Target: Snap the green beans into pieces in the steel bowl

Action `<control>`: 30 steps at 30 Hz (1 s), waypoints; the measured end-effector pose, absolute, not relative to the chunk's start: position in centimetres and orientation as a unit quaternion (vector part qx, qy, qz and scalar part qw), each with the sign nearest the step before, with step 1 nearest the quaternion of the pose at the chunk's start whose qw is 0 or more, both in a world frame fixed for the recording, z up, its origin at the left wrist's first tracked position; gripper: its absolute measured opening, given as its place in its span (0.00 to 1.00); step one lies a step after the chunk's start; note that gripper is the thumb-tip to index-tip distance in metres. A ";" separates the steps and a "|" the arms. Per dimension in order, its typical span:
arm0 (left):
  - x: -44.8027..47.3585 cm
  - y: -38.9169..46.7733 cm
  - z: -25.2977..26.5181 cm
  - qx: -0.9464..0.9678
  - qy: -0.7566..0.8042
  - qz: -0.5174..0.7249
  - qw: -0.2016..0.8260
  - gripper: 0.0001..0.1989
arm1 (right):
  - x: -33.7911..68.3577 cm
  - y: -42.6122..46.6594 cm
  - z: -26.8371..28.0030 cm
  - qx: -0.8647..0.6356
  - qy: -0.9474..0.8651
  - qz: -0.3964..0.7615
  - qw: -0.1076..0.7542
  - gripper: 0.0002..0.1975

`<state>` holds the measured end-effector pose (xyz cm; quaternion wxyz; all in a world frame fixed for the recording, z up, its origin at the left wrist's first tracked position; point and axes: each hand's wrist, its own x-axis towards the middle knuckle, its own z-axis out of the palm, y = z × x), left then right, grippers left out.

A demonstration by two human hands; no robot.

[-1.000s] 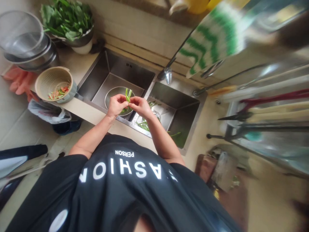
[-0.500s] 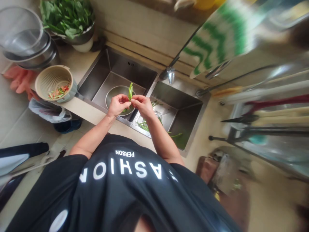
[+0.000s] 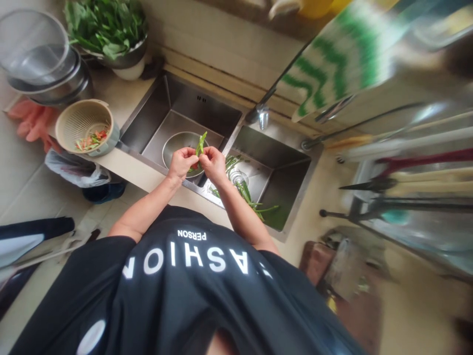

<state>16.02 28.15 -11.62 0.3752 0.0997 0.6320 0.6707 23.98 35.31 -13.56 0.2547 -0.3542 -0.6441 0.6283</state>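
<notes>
My left hand (image 3: 182, 161) and my right hand (image 3: 213, 162) meet over the front of the left sink basin, fingertips pinched together. Between them they grip a slim, bright green vegetable (image 3: 201, 143) that looks like a long green chili pepper, its upper end pointing up and away from me. Below my hands, a round metal bowl (image 3: 170, 145) stands in the basin. Green and red pieces show in it, partly hidden by my fingers. Several long green vegetables (image 3: 247, 193) lie in the right basin around the drain, partly behind my right forearm.
On the counter at left, a beige colander (image 3: 68, 123) holds red and green pieces. Behind it are stacked metal pots (image 3: 70, 79) and a bowl of leafy greens (image 3: 111, 29). A faucet (image 3: 263, 117) stands behind the basins; a green-striped cloth (image 3: 328, 69) hangs at upper right.
My right hand has turned and shifted slightly left and down, uncovering more of the green vegetables in the right basin. The held piece now leans right and looks narrower.
</notes>
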 end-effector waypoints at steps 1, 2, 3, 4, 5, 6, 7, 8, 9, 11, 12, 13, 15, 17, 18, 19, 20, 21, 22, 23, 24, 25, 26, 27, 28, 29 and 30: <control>15.9 28.2 -11.6 0.089 0.629 0.671 0.382 0.06 | 23.8 35.3 -13.7 -0.359 -0.625 0.644 0.256 0.02; 15.7 28.2 -11.7 0.077 0.627 0.671 0.389 0.06 | 23.7 35.5 -13.7 -0.366 -0.600 0.663 0.257 0.03; 15.3 28.1 -11.7 0.062 0.625 0.672 0.391 0.06 | 23.7 35.9 -13.8 -0.374 -0.567 0.687 0.259 0.04; 14.8 27.9 -11.8 0.046 0.624 0.675 0.390 0.07 | 23.8 36.4 -13.8 -0.382 -0.527 0.712 0.264 0.05; 14.3 27.7 -11.8 0.028 0.623 0.679 0.386 0.08 | 24.0 37.2 -13.8 -0.388 -0.484 0.736 0.273 0.06; 13.7 27.4 -11.9 0.011 0.622 0.683 0.383 0.08 | 24.3 38.0 -13.8 -0.390 -0.443 0.755 0.285 0.08; 13.1 27.1 -12.0 -0.002 0.619 0.686 0.382 0.09 | 24.6 38.8 -13.8 -0.388 -0.410 0.770 0.296 0.09; 12.6 26.8 -12.1 -0.009 0.614 0.688 0.386 0.11 | 25.0 39.6 -13.9 -0.381 -0.392 0.781 0.301 0.09; 12.3 26.6 -12.2 -0.010 0.607 0.690 0.393 0.12 | 25.3 40.2 -14.0 -0.372 -0.388 0.788 0.298 0.09; 12.1 26.3 -12.3 0.001 0.595 0.691 0.411 0.13 | 25.8 40.8 -14.5 -0.352 -0.422 0.788 0.278 0.11; 12.3 26.2 -12.3 0.010 0.593 0.689 0.417 0.14 | 25.9 40.8 -14.7 -0.344 -0.453 0.779 0.264 0.12; 12.7 26.3 -12.4 0.022 0.594 0.684 0.422 0.14 | 25.9 40.6 -14.9 -0.338 -0.493 0.761 0.253 0.12; 13.7 26.7 -12.6 0.059 0.607 0.667 0.428 0.13 | 25.7 39.8 -15.2 -0.320 -0.591 0.699 0.245 0.09; 14.6 27.2 -13.0 0.103 0.626 0.650 0.418 0.12 | 25.3 39.0 -15.0 -0.279 -0.698 0.613 0.244 0.10; 14.9 27.4 -13.3 0.126 0.638 0.641 0.408 0.11 | 25.1 38.6 -14.8 -0.255 -0.745 0.569 0.239 0.11; 15.1 27.6 -13.4 0.149 0.652 0.627 0.399 0.10 | 25.0 38.4 -14.6 -0.235 -0.784 0.526 0.232 0.11; 15.0 27.8 -13.5 0.175 0.671 0.608 0.386 0.09 | 24.9 38.4 -14.3 -0.223 -0.814 0.488 0.222 0.11; 14.8 27.8 -13.5 0.210 0.695 0.582 0.366 0.08 | 24.8 38.5 -14.1 -0.222 -0.836 0.454 0.213 0.11; 14.5 27.8 -13.3 0.254 0.723 0.551 0.330 0.08 | 24.7 38.7 -13.9 -0.227 -0.852 0.424 0.206 0.12; 14.0 27.7 -13.0 0.305 0.751 0.515 0.279 0.09 | 24.7 39.0 -13.8 -0.232 -0.864 0.399 0.200 0.12; 13.6 27.6 -12.5 0.359 0.774 0.476 0.215 0.10 | 24.6 39.4 -13.7 -0.234 -0.875 0.378 0.194 0.12; 13.0 27.5 -11.9 0.411 0.788 0.434 0.146 0.12 | 24.6 39.8 -13.7 -0.229 -0.884 0.361 0.186 0.11; 12.6 27.4 -11.4 0.458 0.794 0.390 0.088 0.12 | 24.6 40.1 -13.6 -0.220 -0.894 0.349 0.176 0.10; 12.2 27.4 -10.8 0.500 0.792 0.347 0.047 0.12 | 24.5 40.4 -13.5 -0.207 -0.902 0.340 0.166 0.09; 11.8 27.5 -10.4 0.538 0.785 0.306 0.022 0.12 | 24.5 40.5 -13.3 -0.192 -0.910 0.333 0.157 0.09; 11.5 27.6 -10.2 0.572 0.774 0.270 0.008 0.11 | 24.4 40.6 -13.1 -0.179 -0.915 0.328 0.150 0.09; 11.3 27.7 -10.1 0.601 0.762 0.241 0.001 0.11 | 24.3 40.6 -12.8 -0.169 -0.919 0.325 0.147 0.09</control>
